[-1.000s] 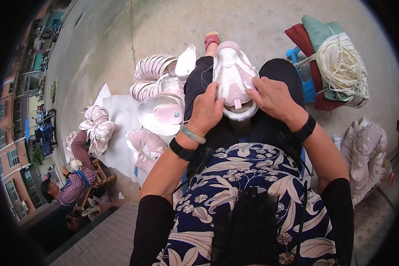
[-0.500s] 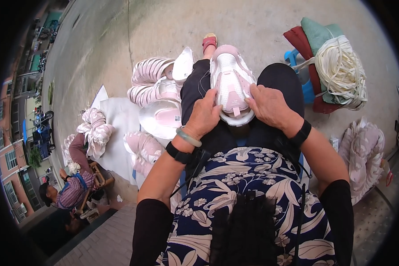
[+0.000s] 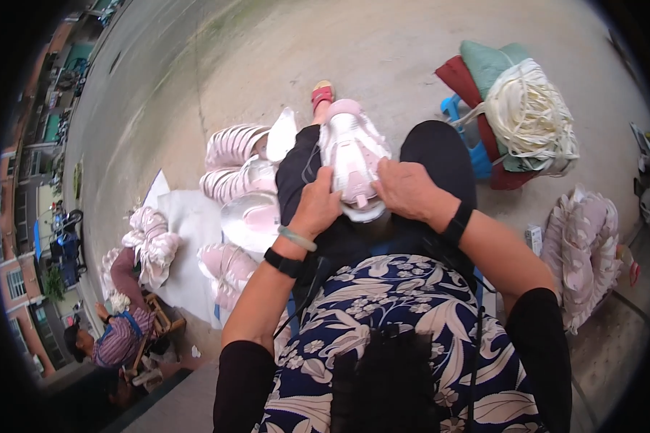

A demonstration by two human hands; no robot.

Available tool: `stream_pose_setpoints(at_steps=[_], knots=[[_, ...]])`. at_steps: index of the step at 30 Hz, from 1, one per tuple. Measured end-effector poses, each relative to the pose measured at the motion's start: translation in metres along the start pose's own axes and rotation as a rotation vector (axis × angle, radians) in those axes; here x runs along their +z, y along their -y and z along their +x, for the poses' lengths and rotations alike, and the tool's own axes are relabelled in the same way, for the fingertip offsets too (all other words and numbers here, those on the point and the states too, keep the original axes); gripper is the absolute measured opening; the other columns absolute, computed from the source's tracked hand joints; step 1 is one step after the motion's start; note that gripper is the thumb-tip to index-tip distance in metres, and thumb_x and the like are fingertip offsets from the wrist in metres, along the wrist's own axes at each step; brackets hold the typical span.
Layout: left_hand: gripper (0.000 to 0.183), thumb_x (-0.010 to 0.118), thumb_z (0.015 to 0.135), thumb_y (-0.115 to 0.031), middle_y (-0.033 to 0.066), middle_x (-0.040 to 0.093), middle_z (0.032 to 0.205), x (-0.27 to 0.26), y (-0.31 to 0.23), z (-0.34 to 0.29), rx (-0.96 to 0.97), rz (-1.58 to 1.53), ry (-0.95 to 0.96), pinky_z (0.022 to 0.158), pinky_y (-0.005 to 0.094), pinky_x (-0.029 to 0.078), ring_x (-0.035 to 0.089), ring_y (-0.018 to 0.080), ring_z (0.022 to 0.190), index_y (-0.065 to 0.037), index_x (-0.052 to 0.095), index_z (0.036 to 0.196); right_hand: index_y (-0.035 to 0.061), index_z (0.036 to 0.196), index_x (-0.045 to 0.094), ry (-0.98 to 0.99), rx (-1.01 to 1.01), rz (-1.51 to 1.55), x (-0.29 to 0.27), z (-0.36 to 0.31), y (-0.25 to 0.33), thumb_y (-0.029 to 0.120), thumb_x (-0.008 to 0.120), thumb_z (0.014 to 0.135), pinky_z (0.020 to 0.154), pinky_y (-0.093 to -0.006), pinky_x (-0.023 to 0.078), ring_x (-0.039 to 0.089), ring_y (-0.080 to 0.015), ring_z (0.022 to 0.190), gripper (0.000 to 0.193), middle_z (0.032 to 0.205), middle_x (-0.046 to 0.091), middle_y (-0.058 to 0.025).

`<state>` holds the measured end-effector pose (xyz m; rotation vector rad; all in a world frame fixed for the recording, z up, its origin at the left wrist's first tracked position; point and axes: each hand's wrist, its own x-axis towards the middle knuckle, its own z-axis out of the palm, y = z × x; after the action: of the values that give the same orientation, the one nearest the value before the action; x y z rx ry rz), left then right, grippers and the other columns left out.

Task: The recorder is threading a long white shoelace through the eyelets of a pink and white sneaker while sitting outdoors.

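Observation:
A pink and white shoe upper (image 3: 351,148) lies lengthwise between my thighs, its pink toe end pointing away from me. My left hand (image 3: 318,208) pinches its left edge near the pink tab, fingers curled. On the opposite edge, my right hand (image 3: 414,191) grips with thumb and fingers closed. A white rim shows under the near end of the upper. Thin dark thread loops beside it over my left thigh. To the left are fanned stacks of similar uppers (image 3: 232,148) and one upper with its white inner side showing (image 3: 247,225).
Bundled pink and white uppers (image 3: 152,242) rest on a pale sheet (image 3: 195,216) at left; another bundle (image 3: 581,252) lies at right. A blue stool (image 3: 475,155) carries green and red cloth and a coil of cream strips (image 3: 531,119). Another person (image 3: 126,335) sits at far left.
The view has shifted, so the shoe upper and both hands appear lower and farther left. Both hands keep their hold on the upper's sides.

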<state>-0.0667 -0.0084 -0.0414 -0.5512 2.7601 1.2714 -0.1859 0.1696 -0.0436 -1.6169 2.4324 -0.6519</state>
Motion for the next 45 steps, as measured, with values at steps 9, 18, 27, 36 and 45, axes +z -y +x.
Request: stream_pose_setpoints(at_steps=[9,18,27,36,45], knots=[[0.029,0.053,0.078,0.0,0.0132,0.059,0.065,-0.011,-0.011,-0.001,-0.137,-0.163,0.098,0.047,0.0301,0.049,0.063,0.0193,0.052,0.001,0.043,0.106,-0.0007,0.077,0.064,0.158,0.036,-0.038,-0.013,0.006,0.009,0.026,0.052,0.084,0.055,-0.0371,0.051,0.063,-0.0283,0.07,0.03,0.078,0.061,-0.0165],[0.032,0.053,0.079,0.003,0.0107,0.06,0.064,-0.01,-0.014,-0.003,-0.145,-0.202,0.089,0.046,0.0273,0.047,0.062,0.016,0.052,0.003,0.043,0.109,0.008,0.081,0.061,-0.606,0.506,0.11,-0.04,-0.027,-0.117,0.019,0.057,0.079,0.064,-0.0396,0.047,0.06,-0.0329,0.073,0.012,0.075,0.061,-0.0137],[0.034,0.054,0.079,0.003,0.0103,0.059,0.061,-0.012,-0.018,-0.003,-0.086,-0.168,0.11,0.047,0.0269,0.046,0.062,0.0164,0.051,0.004,0.042,0.111,0.0063,0.085,0.059,-0.613,1.191,-0.166,-0.074,-0.075,-0.188,0.033,0.064,0.076,0.067,-0.0417,0.046,0.061,-0.0334,0.076,0.029,0.077,0.062,-0.0157],[0.034,0.061,0.079,-0.006,0.0129,0.059,0.062,-0.019,-0.02,-0.009,0.293,0.413,-0.002,0.053,0.0366,0.048,0.062,0.0279,0.057,0.004,0.049,0.109,0.0066,0.073,0.059,-0.586,0.611,-0.313,-0.07,-0.059,-0.154,0.024,0.059,0.078,0.067,-0.0457,0.046,0.06,-0.0352,0.076,0.018,0.076,0.06,-0.0156],[0.059,0.066,0.08,-0.026,0.0106,0.057,0.105,-0.028,-0.111,-0.003,0.334,-0.462,0.214,0.057,0.0224,0.046,0.056,0.0099,0.065,0.001,0.043,0.127,0.0106,0.078,0.054,-0.127,-0.141,0.443,-0.079,-0.015,0.038,0.015,0.06,0.073,0.058,-0.0397,0.047,0.061,-0.0314,0.07,0.009,0.071,0.059,-0.0098]])
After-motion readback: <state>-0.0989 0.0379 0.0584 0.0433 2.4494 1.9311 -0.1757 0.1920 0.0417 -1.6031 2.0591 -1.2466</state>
